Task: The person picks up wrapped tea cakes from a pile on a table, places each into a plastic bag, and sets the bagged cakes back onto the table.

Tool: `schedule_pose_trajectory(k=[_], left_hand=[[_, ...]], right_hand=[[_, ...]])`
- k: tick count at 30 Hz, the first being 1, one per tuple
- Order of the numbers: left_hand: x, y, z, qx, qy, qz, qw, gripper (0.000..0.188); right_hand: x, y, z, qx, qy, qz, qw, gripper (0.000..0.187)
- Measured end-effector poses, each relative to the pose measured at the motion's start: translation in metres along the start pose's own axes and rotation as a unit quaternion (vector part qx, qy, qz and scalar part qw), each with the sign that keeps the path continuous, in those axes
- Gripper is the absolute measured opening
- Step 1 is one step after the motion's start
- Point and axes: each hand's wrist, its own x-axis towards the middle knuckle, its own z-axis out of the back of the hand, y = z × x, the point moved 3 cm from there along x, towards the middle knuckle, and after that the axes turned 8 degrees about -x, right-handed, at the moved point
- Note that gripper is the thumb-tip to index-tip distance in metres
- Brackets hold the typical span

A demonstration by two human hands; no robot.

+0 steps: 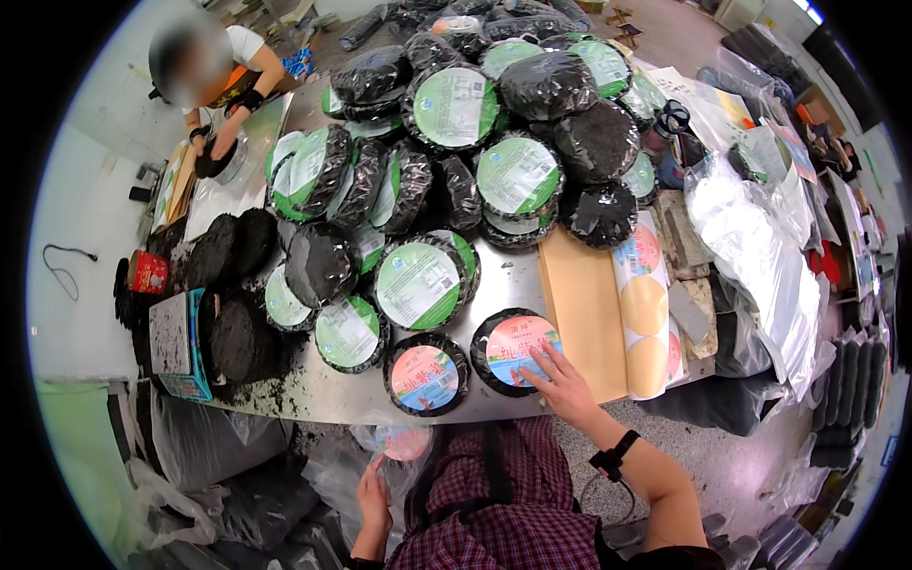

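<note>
My right hand [562,385] lies with its fingers spread on the pink-and-blue round label [513,344] of a round black plastic-wrapped cake [483,369] at the table's front edge. Below the edge, my left hand [373,502] pinches a pink round label [405,443] between its fingers. Left of the cake under my right hand lies a second round black cake [451,404] with a like label. Behind them are piled several black-wrapped round cakes with green-and-white labels [419,285].
A strip of round labels [646,313] and brown paper [581,323] lie to the right. A blue-edged scale [176,337] stands at the left near dark crumbly lumps [237,337]. Across the table, a person [242,71] handles a dark lump over a clear container. Plastic bags [214,442] fill the floor left.
</note>
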Motion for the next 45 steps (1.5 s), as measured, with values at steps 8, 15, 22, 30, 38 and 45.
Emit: schedule_pose_trajectory(k=[8,15,22,30,38,45], left_hand=[[-0.008,0.006,0.016,-0.015,-0.025,-0.012,1.000,0.044],[-0.004,0.000,0.020,0.005,-0.008,-0.013,1.000,0.045],[-0.011,0.009,0.022,-0.052,-0.030,-0.010,0.998,0.039],[-0.019,0.016,0.038,-0.110,-0.078,-0.028,0.991,0.038],[-0.049,0.016,0.049,-0.087,-0.144,-0.045,0.985,0.043],[-0.083,0.015,0.081,-0.136,-0.205,-0.057,0.968,0.042]], right_hand=[[0.027,0.030,-0.009,-0.018,0.024,-0.073,0.997,0.057],[0.083,0.011,-0.042,-0.002,-0.026,-0.154,0.988,0.073],[-0.006,-0.033,-0.126,0.546,-0.035,-0.596,0.588,0.080],[0.031,0.031,-0.048,0.764,0.147,-0.353,0.520,0.059],[0.147,0.094,-0.101,0.409,0.281,-0.186,0.848,0.077],[0.094,0.079,-0.120,0.578,0.201,-0.253,0.750,0.073]])
